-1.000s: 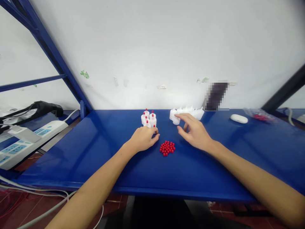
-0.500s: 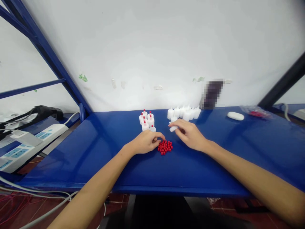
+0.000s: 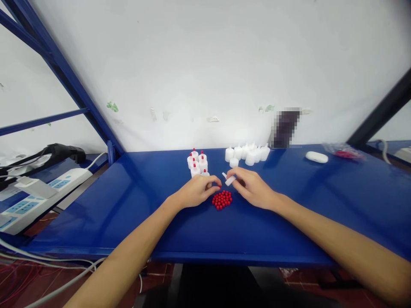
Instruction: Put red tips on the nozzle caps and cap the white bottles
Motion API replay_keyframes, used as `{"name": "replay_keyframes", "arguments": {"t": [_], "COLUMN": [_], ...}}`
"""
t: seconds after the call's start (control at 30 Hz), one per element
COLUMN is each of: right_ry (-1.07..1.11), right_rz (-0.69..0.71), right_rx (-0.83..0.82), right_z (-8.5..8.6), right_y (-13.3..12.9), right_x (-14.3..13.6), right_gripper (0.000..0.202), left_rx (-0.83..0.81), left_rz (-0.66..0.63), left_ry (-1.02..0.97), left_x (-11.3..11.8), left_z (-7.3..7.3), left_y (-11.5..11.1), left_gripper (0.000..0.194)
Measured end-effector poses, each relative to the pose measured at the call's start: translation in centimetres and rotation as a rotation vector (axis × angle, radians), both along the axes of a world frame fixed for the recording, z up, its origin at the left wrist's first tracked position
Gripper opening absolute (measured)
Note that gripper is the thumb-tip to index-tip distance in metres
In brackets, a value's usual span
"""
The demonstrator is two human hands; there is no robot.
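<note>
Pinched between thumb and fingertip of my left hand [image 3: 201, 190] is a small red cap [image 3: 219, 186]. My right hand [image 3: 252, 186] grips a small white squeeze bottle [image 3: 230, 180], tilted so its bare nozzle points up and left toward the cap; the two are apart. Below and between the hands lies a cluster of red caps [image 3: 222, 200] on the blue table. Behind my left hand stand several white bottles with red caps [image 3: 195, 170]. Beyond my right hand, several white bottles without red caps [image 3: 250, 157] stand upright in a group.
The blue table [image 3: 257, 239] meets a white wall. On its right lie a white oval case [image 3: 316, 157] and a clear plastic bag [image 3: 345, 152] with red contents. A blurred dark object [image 3: 285, 128] leans at the wall. A power strip [image 3: 48, 196] and cables are at left.
My left hand has lifted a red cap from the cluster. My right hand has brought the white bottle left and toward me, its nozzle now turned toward the left hand.
</note>
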State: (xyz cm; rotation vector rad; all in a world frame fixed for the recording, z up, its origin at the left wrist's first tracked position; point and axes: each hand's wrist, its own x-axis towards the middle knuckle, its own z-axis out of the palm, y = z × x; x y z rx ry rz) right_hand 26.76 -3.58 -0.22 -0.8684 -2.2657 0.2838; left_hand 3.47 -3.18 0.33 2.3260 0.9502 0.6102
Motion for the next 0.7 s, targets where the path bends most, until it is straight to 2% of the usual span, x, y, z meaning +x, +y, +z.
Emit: {"name": "replay_keyframes", "arguments": {"t": [0.1,0.2,0.3,0.47,0.57,0.63,0.7], "right_ry": [-0.002,-0.001,-0.003,0.002,-0.023,-0.067,-0.110], "right_rz": [0.058,0.109,0.125,0.105,0.082,0.070,0.053], "right_rx": [-0.024,-0.033,-0.033,-0.073,-0.100,-0.072,-0.020], "right_z": [0.3,0.5,0.5,0.4,0.3,0.4,0.3], "right_y": [-0.6,-1.1,-1.2,-1.1,-1.2,-1.2,-1.2], "right_x": [-0.3,-0.5,-0.6,-0.6,-0.5,-0.6,-0.6], "right_gripper": [0.013,0.013,0.014,0.013,0.031,0.046,0.051], "left_rx": [-0.143,-0.301,-0.384,-0.401,-0.437,-0.501,-0.577], "left_rz": [0.102,0.119,0.100,0.093,0.081,0.076,0.085], "left_ry": [-0.233,-0.421,-0.448,-0.426,-0.476,-0.514,-0.555], "left_x": [0.3,0.5,0.6,0.8,1.0,1.1,1.2], "left_z": [-0.3,-0.4,-0.4,-0.2,0.0,-0.1,-0.2], "left_y": [0.3,0.5,0.5,0.2,0.1,0.2,0.2], "left_gripper": [0.027,0.034,0.038,0.040,0.042,0.043,0.045]}}
